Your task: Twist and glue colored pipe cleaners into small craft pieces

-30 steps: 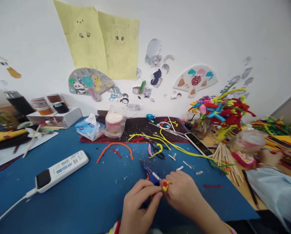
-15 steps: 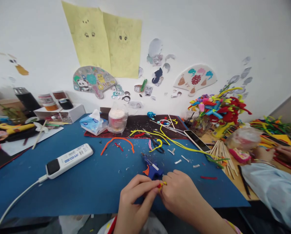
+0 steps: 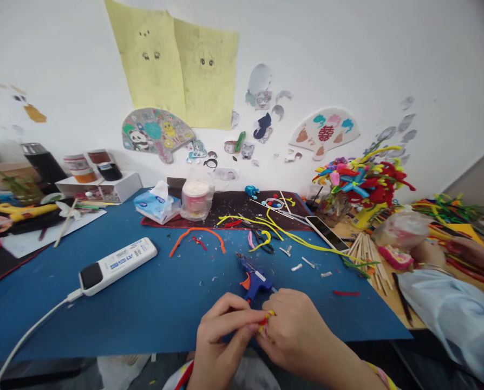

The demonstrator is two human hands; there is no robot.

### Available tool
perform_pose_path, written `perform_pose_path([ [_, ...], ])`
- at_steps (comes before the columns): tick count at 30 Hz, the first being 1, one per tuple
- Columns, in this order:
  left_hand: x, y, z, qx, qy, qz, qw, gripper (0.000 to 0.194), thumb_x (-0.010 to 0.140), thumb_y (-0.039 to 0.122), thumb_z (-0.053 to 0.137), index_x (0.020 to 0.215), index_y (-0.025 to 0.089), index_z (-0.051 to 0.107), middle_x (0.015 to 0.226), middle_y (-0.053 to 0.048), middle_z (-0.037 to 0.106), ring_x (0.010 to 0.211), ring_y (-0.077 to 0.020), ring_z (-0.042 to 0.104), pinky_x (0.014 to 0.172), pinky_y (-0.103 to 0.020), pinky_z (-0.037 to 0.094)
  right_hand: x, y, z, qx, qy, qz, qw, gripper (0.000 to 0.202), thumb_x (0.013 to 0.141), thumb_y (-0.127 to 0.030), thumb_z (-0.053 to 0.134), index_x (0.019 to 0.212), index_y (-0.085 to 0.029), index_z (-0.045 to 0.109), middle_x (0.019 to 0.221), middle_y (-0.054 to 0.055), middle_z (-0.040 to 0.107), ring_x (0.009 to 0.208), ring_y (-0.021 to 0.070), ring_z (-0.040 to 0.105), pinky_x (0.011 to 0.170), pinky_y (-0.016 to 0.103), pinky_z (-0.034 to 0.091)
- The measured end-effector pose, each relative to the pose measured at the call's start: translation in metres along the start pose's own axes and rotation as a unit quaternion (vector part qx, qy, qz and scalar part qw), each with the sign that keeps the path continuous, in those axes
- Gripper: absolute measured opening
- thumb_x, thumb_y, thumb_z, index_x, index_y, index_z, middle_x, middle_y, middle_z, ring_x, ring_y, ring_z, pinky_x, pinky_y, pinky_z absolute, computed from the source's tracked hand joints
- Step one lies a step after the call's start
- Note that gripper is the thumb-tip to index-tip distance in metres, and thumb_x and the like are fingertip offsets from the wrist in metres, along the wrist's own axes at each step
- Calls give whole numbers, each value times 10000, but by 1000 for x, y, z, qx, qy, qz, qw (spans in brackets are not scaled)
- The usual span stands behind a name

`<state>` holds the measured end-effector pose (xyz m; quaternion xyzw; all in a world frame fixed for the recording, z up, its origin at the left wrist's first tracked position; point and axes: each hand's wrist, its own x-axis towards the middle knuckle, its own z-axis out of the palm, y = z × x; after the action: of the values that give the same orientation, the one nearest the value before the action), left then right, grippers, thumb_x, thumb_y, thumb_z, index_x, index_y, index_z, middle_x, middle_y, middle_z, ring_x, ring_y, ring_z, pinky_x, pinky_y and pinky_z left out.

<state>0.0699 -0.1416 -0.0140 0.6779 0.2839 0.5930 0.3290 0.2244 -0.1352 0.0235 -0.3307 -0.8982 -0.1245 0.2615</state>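
Near the front edge of the blue mat (image 3: 177,303), both my hands meet over a small twisted piece of red and yellow pipe cleaner (image 3: 265,320). My left hand (image 3: 221,338) pinches it between thumb and forefinger. My right hand (image 3: 299,327) has its fingers curled round the other side, and they hide part of the piece. Just beyond the hands lies a blue glue gun (image 3: 257,280) with an orange trigger, its nozzle pointing away. Farther off are an orange pipe cleaner (image 3: 197,229), long yellow pipe cleaners (image 3: 302,240) and dark-handled scissors (image 3: 266,245).
On the left lies a white device (image 3: 118,265) with a cable. Tissues (image 3: 156,206) and a wrapped tub (image 3: 196,199) stand behind. A phone (image 3: 327,233), wooden sticks (image 3: 370,257) and a jar of pipe-cleaner flowers (image 3: 359,181) are at right, beside another person's sleeve (image 3: 449,319).
My hands have shifted slightly lower and nearer me, still together on the pipe-cleaner piece. More of the glue gun's handle shows. At right, the other person's hands have moved a little.
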Motion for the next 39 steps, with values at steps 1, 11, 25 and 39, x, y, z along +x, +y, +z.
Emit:
perform_pose_path([
  [1,0,0,-1,-3,-2,-2,1000,212,820,145,599,952,258,719,763,-28,614,691,-125,594,613,-198,484,0,0,1,1,2,0,1000,369,870,-172,365,523,-182,491,474,0,498,471,126,398,514,310,190],
  [11,-5,-4,-6,-33,-23,-14,999,245,863,206,551,1052,298,677,796,-30,593,714,-129,570,628,-208,472,-2,-5,7,99,22,45,994,313,841,-167,414,528,-173,408,480,-26,444,472,93,371,499,281,210],
  [25,0,6,-9,-9,4,-59,998,255,832,206,590,1076,274,620,771,-7,567,686,-119,555,615,-202,470,-38,-18,18,941,-48,206,265,728,717,-202,685,1371,-192,367,549,-80,496,376,5,319,405,109,254],
  [39,-1,3,-6,30,13,-35,999,137,844,161,557,946,243,597,805,3,594,734,-115,580,625,-186,486,-60,-26,33,956,-15,230,180,940,583,-210,755,1400,-118,299,486,-58,569,306,16,301,333,123,221],
])
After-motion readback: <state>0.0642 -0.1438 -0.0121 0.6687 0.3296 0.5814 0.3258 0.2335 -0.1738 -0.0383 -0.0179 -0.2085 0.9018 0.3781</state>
